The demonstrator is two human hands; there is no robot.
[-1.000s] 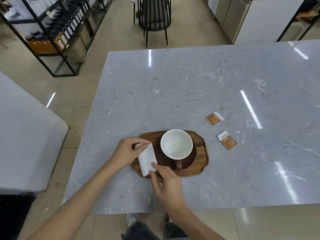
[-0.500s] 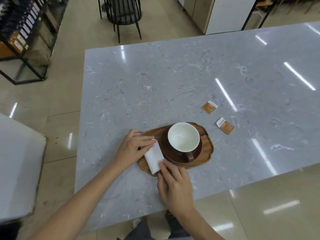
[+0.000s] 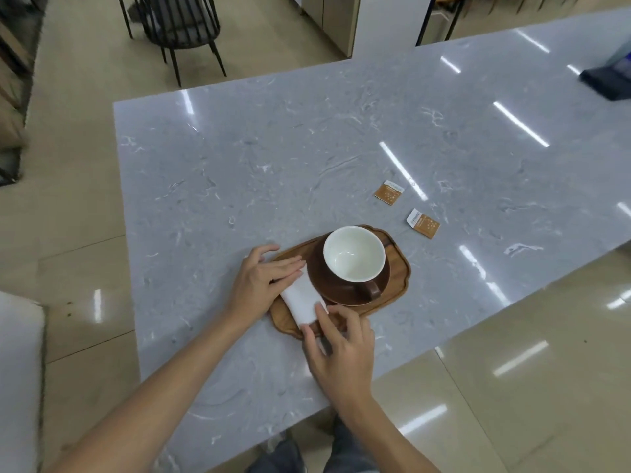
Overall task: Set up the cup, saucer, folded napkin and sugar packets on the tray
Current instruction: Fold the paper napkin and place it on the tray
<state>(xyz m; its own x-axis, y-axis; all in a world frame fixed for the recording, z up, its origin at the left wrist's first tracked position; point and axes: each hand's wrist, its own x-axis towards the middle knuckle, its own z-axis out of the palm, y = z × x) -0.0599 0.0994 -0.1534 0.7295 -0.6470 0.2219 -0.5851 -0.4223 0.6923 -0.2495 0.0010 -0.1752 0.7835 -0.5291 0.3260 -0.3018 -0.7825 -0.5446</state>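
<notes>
A wooden tray (image 3: 399, 271) lies near the front edge of the grey marble table. On it stands a brown cup with a white inside (image 3: 353, 256) on a brown saucer (image 3: 319, 278). A folded white napkin (image 3: 302, 300) lies on the tray's left part, beside the saucer. My left hand (image 3: 263, 279) rests flat on the napkin's far end, fingers stretched out. My right hand (image 3: 336, 346) touches its near end with the fingertips. Two orange sugar packets (image 3: 389, 192) (image 3: 423, 223) lie on the table right of and beyond the tray.
The marble table (image 3: 273, 165) stretches far and to the right. A dark flat object (image 3: 607, 80) sits at its far right edge. A black wire chair (image 3: 177, 25) stands on the floor beyond the table.
The camera view has shifted and tilted. My left hand has flattened onto the napkin, and my right hand has stayed at its near end. The napkin lies flatter on the tray.
</notes>
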